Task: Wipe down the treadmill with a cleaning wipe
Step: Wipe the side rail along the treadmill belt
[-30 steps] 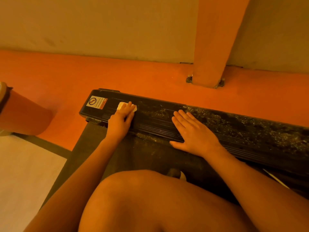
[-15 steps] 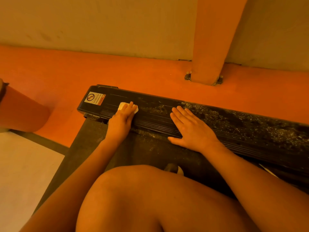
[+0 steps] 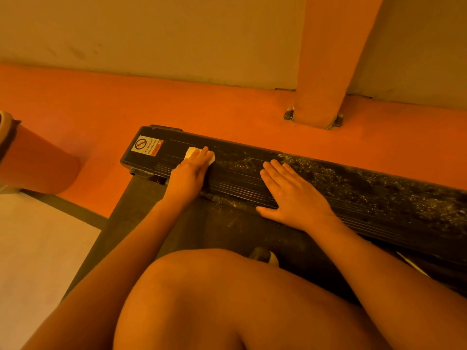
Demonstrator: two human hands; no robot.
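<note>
- The treadmill's black side rail [image 3: 379, 198] is the part being cleaned. Its long axis runs from the far left, where it ends at a warning sticker [image 3: 147, 145], down toward the near right edge of the view.
- The cleaning wipe [image 3: 190, 152] lies on the rail's top face just beside the sticker, close to the rail's left end. Only its white corners show past the fingers.
- The left hand [image 3: 189, 170] lies on top of the wipe, with the fingers laid forward across the rail and pressing the wipe flat rather than pinching it.
- The right hand [image 3: 295, 198] rests on the same rail further right, apart from the left hand. Its palm is down, its fingers are spread, and it holds nothing. It looks like a brace.
- The rail looks dark and fairly clean between the two hands. Pale dust [image 3: 366, 188] covers it thickly from the right hand's fingertips onward to the right.
- The dirty stretch therefore lies along the rail's axis to the right of the wipe, with the right hand between the two.
- My judgement is that the next stroke should run rightward along the ribs, and the bracing hand must lift or slide away first.
- The belt [image 3: 141, 198] lies on the near side of the rail and also looks dusty along that edge.
</note>
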